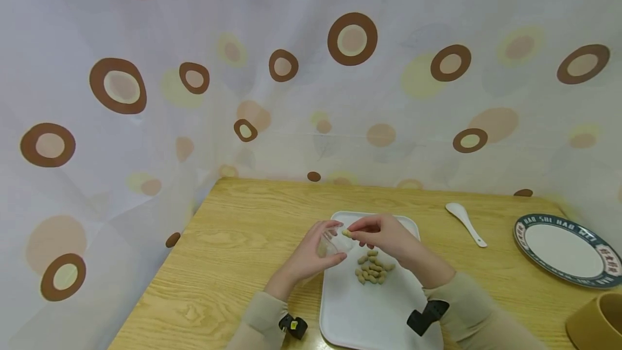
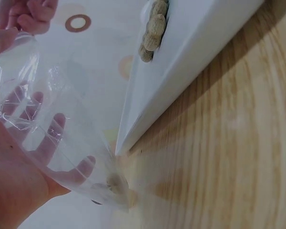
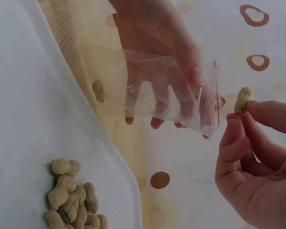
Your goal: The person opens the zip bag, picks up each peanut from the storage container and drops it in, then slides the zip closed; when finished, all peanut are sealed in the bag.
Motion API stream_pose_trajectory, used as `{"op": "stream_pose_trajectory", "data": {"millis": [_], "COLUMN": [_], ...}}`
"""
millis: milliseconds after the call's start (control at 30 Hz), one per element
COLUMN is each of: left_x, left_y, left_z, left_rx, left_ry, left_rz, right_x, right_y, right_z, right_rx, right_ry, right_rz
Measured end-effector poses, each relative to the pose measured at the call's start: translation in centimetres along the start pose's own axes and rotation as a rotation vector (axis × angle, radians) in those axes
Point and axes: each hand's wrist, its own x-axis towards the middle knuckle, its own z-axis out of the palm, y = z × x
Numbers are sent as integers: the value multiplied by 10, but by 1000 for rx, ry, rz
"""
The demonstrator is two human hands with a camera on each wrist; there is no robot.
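My left hand (image 1: 309, 253) holds a clear zip-lock bag (image 3: 117, 71) near its mouth, thumb in front and fingers spread behind the plastic. The bag has a red line along its zip edge, and one peanut (image 3: 98, 90) shows near its bottom. Just beside the bag's mouth, my right hand (image 1: 391, 239) pinches a peanut (image 3: 244, 101) between thumb and fingertips. Below both hands lies a white tray (image 1: 350, 312), bearing a small pile of unshelled peanuts (image 1: 373, 273). The left wrist view shows the bag hanging past the tray's edge, above the wooden table.
A white spoon (image 1: 465, 223) lies on the wooden table (image 1: 218, 263) right of the tray. Farther right is a plate (image 1: 563, 250) with a dark patterned rim, with a tan round container (image 1: 593, 323) nearer the front. A patterned curtain (image 1: 301, 20) stands behind and at the left.
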Motion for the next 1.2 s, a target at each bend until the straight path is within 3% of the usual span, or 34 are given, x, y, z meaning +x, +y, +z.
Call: {"op": "stream_pose_trajectory", "data": {"millis": [200, 500, 833, 1200], "left_x": [-1, -2, -3, -3], "left_y": [0, -1, 0, -1], "left_z": [1, 0, -1, -3], "left_rx": [0, 11, -9, 4], "left_ry": [-5, 22, 21, 27], "left_rz": [-16, -44, -36, -16], "right_x": [1, 2, 8, 15], "right_y": [-1, 19, 53, 81], "right_z": [2, -13, -23, -22], "right_rx": [13, -78, -70, -257], "right_ry": [-17, 50, 62, 75], "right_rz": [-19, 19, 147, 205]}}
